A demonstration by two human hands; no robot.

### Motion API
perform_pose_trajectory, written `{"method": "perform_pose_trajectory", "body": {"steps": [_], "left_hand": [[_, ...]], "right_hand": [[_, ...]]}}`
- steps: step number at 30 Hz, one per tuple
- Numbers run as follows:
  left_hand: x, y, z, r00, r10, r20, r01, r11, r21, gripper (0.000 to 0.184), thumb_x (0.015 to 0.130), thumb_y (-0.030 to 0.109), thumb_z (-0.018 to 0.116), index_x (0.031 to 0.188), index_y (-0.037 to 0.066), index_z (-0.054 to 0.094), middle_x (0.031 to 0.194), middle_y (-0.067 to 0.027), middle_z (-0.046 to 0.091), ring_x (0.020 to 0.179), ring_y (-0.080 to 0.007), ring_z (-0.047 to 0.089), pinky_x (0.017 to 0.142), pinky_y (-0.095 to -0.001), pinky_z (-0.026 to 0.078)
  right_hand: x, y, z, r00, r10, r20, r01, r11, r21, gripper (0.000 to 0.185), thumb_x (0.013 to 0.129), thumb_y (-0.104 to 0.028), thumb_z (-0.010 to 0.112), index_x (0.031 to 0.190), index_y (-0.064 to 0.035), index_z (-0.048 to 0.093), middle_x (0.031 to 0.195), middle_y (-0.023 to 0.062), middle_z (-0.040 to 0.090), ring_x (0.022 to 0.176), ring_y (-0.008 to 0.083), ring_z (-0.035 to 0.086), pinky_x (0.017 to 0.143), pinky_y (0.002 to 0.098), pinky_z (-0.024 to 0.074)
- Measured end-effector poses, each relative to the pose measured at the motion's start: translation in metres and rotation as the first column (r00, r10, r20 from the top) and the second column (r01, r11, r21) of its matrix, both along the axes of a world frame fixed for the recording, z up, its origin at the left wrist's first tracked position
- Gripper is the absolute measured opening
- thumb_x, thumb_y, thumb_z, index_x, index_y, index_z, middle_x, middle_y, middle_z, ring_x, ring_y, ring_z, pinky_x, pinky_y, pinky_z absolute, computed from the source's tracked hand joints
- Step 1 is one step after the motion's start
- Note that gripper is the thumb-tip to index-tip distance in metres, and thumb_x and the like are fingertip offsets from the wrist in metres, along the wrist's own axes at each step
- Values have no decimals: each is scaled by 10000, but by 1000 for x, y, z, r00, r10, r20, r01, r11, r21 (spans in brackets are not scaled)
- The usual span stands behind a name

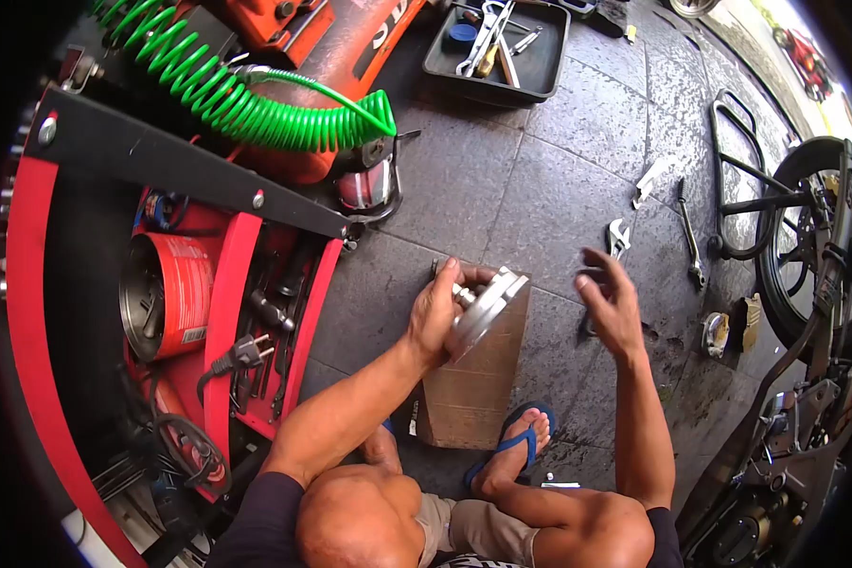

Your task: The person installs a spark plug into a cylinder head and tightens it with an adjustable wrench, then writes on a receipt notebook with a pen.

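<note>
My left hand [437, 312] is closed around a round silver metal part [486, 310], tilted above a brown cardboard piece [469, 402] on the floor. The fingers wrap its shaft side, which hides some of it. To the right, my right hand [611, 308] is raised with its fingers apart and nothing in them. Just beyond its fingertips, an adjustable wrench [618, 239] lies on the tiles.
A red tool cart [222, 331] stands at the left, below a coiled green hose [246, 99]. A black tray [530, 87] of tools sits at the top. Another long tool [691, 237] lies near a motorcycle wheel [776, 246] and frame at the right.
</note>
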State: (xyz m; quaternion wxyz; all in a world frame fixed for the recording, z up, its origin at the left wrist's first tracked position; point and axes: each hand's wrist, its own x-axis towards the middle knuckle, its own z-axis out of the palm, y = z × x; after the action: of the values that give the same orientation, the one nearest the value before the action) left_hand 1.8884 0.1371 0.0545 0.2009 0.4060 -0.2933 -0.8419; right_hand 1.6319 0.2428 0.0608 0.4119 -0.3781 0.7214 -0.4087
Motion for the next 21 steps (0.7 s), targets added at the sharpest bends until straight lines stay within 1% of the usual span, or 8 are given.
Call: {"method": "perform_pose_trajectory", "body": {"steps": [1, 2, 3, 7, 13, 17, 19, 21], "left_hand": [[2, 1, -6, 1000, 6, 0, -6, 1000, 5, 605, 1103, 469, 284, 1306, 7, 618, 1142, -97, 712, 1045, -216, 674, 979, -356, 528], [3, 1, -13, 981, -8, -196, 47, 980, 195, 610, 1099, 479, 289, 1336, 13, 603, 1174, -114, 707, 1075, -231, 674, 987, -369, 533], [3, 2, -18, 923, 16, -386, 135, 922, 362, 618, 1094, 489, 294, 1366, 19, 589, 1206, -131, 702, 1106, -247, 675, 996, -382, 539], [6, 8, -16, 812, 25, -583, 255, 883, 394, 610, 1091, 486, 278, 1399, 47, 569, 1270, -140, 688, 1093, -261, 702, 972, -442, 578], [18, 17, -4, 959, -53, -277, 176, 881, 439, 655, 1074, 541, 268, 1428, 64, 544, 1294, -135, 673, 1153, -269, 676, 1008, -458, 556], [21, 27, -14, 968, 63, -242, 54, 892, 448, 593, 1076, 507, 304, 1392, 81, 567, 1276, -99, 679, 1149, -241, 677, 984, -438, 574], [19, 28, -13, 984, 88, -155, -14, 904, 427, 569, 1075, 504, 316, 1394, 103, 565, 1287, -81, 667, 1163, -240, 666, 976, -455, 575], [18, 31, -12, 993, 74, -96, -22, 888, 460, 550, 1079, 509, 326, 1397, 128, 562, 1294, -67, 657, 1180, -238, 654, 971, -472, 573]], "right_hand": [[23, -3, 20, 970, 81, 230, -57, 992, -111, 555, 990, -230, 671, 1476, -28, 498, 1390, 135, 574, 1217, 196, 576, 1038, 368, 481], [37, -6, 30, 923, 165, 348, -125, 983, -133, 562, 1004, -223, 663, 1495, -24, 478, 1405, 136, 572, 1253, 210, 563, 1058, 366, 465], [50, -10, 34, 889, 217, 403, -159, 972, -171, 549, 1015, -222, 661, 1487, -5, 485, 1407, 144, 581, 1274, 208, 550, 1062, 356, 456], [63, -15, 31, 870, 241, 430, -202, 970, -134, 482, 1006, -226, 683, 1385, 53, 579, 1297, 144, 668, 1207, 207, 597, 1059, 347, 462], [69, -18, 6, 825, 181, 536, -155, 983, -93, 468, 1022, -253, 651, 1378, 47, 601, 1265, 146, 688, 1150, 199, 632, 1024, 350, 494], [75, -26, -14, 919, 198, 342, -205, 979, -16, 403, 1000, -222, 663, 1319, 24, 655, 1212, 148, 719, 1043, 206, 690, 932, 349, 536], [77, -29, -17, 973, 227, -49, -227, 974, -1, 363, 966, -190, 686, 1282, -11, 686, 1147, 178, 727, 960, 273, 722, 861, 380, 563], [80, -31, -19, 972, 207, -110, -211, 977, -23, 341, 942, -168, 700, 1253, -28, 703, 1090, 208, 712, 920, 334, 727, 822, 410, 572]]}}
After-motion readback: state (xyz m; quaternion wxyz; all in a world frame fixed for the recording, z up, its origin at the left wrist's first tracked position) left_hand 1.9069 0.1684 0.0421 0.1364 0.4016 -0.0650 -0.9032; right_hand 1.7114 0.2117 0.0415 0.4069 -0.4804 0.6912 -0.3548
